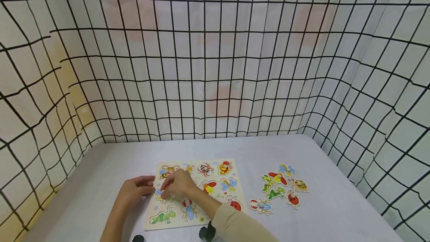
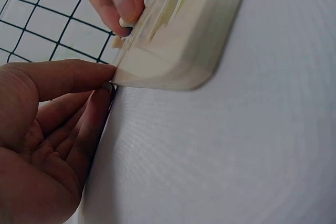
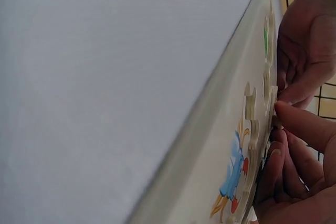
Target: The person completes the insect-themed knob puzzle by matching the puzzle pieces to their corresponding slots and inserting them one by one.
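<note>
A pale puzzle board (image 1: 215, 177) with coloured insect pictures lies on the table, slightly left of the middle in the head view. At its left edge is my left hand (image 1: 132, 194), whose thumb and finger pinch the board's rim, as the left wrist view shows close up. Over the board's left side, my right hand (image 1: 179, 184) pinches a small puzzle piece (image 3: 274, 99) between thumb and fingers, low against the surface. Fingers hide most of that piece, and its picture is unclear. A blue beetle picture (image 1: 189, 210) shows below the right hand.
Several loose insect pieces lie right of the board, among them a blue beetle piece (image 1: 262, 206), a ladybird piece (image 1: 293, 199) and a grasshopper piece (image 1: 276, 192). A black wire grid (image 1: 205, 100) stands behind the white table (image 1: 336, 212) and along both sides.
</note>
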Tool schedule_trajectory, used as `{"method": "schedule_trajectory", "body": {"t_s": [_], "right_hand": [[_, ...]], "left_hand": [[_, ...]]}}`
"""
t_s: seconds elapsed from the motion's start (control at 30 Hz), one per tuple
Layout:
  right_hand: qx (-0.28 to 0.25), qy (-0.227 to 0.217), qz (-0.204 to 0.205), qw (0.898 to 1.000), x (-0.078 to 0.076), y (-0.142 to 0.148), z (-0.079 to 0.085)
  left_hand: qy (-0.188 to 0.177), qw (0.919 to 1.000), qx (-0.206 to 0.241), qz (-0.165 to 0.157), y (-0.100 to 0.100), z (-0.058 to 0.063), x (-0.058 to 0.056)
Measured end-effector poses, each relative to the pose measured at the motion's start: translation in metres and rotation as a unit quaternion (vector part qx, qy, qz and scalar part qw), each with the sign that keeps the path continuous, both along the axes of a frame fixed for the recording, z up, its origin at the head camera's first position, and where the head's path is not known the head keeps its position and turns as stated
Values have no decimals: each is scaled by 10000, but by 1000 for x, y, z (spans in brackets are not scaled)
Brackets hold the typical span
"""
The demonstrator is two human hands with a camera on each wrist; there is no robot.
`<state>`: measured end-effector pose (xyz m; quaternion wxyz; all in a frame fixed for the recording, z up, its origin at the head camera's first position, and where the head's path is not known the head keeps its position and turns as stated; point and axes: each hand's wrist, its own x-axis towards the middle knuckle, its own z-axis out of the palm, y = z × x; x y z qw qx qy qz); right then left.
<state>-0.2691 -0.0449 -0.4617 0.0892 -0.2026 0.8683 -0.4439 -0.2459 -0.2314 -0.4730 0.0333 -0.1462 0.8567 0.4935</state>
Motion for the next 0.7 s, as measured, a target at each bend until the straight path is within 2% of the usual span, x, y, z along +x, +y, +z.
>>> {"method": "schedule_trajectory", "body": {"t_s": [0.4,0.7], "right_hand": [[65,-41,-90,9999,4,0,3],[65,-101,-85,9999,6,2,5]], "left_hand": [[16,9999,-130,-77,-2,0,0],[-20,10000,-49,-39,-1,1,1]]}}
